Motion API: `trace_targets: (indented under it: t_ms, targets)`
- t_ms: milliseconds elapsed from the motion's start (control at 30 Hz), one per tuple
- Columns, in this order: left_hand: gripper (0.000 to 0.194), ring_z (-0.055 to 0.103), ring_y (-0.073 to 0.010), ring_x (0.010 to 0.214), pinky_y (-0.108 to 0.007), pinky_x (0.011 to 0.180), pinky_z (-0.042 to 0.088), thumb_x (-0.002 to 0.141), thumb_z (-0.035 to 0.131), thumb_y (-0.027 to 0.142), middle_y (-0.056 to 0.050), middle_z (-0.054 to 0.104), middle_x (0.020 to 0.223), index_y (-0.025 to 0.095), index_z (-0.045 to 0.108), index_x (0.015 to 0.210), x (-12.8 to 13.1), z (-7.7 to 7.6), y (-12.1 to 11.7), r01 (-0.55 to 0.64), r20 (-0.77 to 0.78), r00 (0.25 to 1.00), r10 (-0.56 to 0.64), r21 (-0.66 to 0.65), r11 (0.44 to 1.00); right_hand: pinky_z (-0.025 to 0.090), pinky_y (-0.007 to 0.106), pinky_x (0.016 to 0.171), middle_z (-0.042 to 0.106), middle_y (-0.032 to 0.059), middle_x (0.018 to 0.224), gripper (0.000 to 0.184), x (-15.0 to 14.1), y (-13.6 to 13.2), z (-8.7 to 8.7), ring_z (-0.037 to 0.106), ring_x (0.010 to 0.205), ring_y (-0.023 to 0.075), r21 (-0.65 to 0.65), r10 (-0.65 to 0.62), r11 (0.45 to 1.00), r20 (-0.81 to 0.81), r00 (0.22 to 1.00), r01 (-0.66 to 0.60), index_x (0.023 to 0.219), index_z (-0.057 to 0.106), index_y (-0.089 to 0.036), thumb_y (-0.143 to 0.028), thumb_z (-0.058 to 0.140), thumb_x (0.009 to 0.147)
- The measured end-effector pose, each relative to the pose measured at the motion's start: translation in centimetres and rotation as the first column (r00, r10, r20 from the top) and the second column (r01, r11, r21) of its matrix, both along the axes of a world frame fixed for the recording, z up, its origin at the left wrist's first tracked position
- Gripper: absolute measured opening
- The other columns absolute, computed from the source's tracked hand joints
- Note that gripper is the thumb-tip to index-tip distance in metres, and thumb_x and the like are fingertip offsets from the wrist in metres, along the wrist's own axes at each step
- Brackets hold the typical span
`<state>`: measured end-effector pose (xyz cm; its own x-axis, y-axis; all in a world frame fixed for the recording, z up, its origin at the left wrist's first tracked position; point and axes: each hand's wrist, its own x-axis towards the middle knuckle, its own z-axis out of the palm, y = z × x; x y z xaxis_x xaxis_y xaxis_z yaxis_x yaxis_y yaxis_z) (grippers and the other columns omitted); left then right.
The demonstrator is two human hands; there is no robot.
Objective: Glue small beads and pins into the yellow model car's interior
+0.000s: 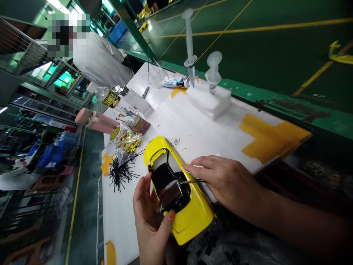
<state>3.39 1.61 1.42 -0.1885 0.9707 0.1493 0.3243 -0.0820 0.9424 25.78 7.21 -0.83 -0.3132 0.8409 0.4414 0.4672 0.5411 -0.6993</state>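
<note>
A yellow model car body (193, 217) with black trim lies tilted over the near edge of the table. My left hand (151, 221) grips its side, thumb on the front and fingers along the far side. A clear windshield piece (170, 195) sits at the car's front window opening, close to my left thumb. My right hand (220, 180) is closed on a thin metal tool (191, 181), perhaps tweezers, whose tip reaches the windshield's upper edge. The right fingertips touch the car's side. Most of the tool is hidden in my palm.
Loose black thin parts (121, 173) lie left of the car, beside a plastic bag (128, 143). A pink bottle (100, 121) stands behind. Syringes (190, 62) stand in a white foam block (209, 97) near the far edge. A person (102, 59) is beyond the table.
</note>
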Motion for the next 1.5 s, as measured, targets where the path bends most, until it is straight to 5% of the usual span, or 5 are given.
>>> trace_targets:
  t_ms: [267,533,800,1300,1500]
  targets:
    - [0.074,0.043,-0.0314,0.152,-0.035,0.112,0.053,0.088,0.08,0.034,-0.01,0.046,0.164,0.035,0.049,0.155,0.0,0.0,-0.1,-0.014,-0.035,0.999,0.014,0.023,1.0,0.06,0.032,0.083,0.077,0.0065,0.113,0.036,1.1,1.9,0.5,0.074,0.097,0.0212,-0.21,0.016,0.977,-0.102,0.995,-0.037,0.123,0.071,-0.019,-0.006,0.053,0.095]
    - [0.069,0.054,-0.027,0.144,-0.029,0.109,0.053,0.086,0.082,0.032,-0.008,0.054,0.157,0.036,0.056,0.15,0.6,0.1,0.2,-0.082,-0.045,0.996,0.083,0.031,0.996,0.035,0.032,0.053,0.07,0.0034,0.073,0.015,0.0,5.3,2.0,0.063,0.063,0.02,-0.42,0.056,0.907,0.046,0.997,-0.032,0.081,0.065,-0.022,-0.014,0.065,0.092]
    - [0.07,0.054,-0.0292,0.144,-0.032,0.109,0.055,0.085,0.084,0.032,-0.008,0.054,0.158,0.036,0.056,0.149,0.8,0.2,0.1,-0.111,-0.019,0.994,0.111,0.013,0.994,0.031,0.031,0.048,0.068,0.0012,0.067,0.019,0.0,5.4,1.7,0.054,0.05,0.0149,-0.361,0.069,0.93,-0.029,0.997,-0.075,0.073,0.06,-0.022,-0.015,0.067,0.09]
    - [0.074,0.058,-0.0281,0.14,-0.032,0.11,0.053,0.082,0.087,0.035,-0.007,0.055,0.155,0.038,0.056,0.148,1.3,0.5,0.4,-0.089,-0.068,0.994,0.089,-0.002,0.996,0.034,0.034,0.056,0.066,-0.0011,0.071,0.018,0.3,4.6,1.0,0.058,0.059,0.0166,-0.241,0.133,0.96,-0.063,0.989,-0.144,0.077,0.06,-0.023,-0.012,0.063,0.091]
    - [0.073,0.057,-0.0258,0.141,-0.03,0.111,0.052,0.084,0.085,0.033,-0.006,0.055,0.155,0.038,0.054,0.151,1.1,0.3,0.4,-0.044,-0.076,0.996,0.045,0.014,0.999,0.03,0.031,0.053,0.062,-0.003,0.062,0.025,0.5,5.5,1.9,0.053,0.053,0.0131,-0.315,0.147,0.933,-0.104,0.984,-0.173,0.068,0.059,-0.021,-0.01,0.07,0.087]
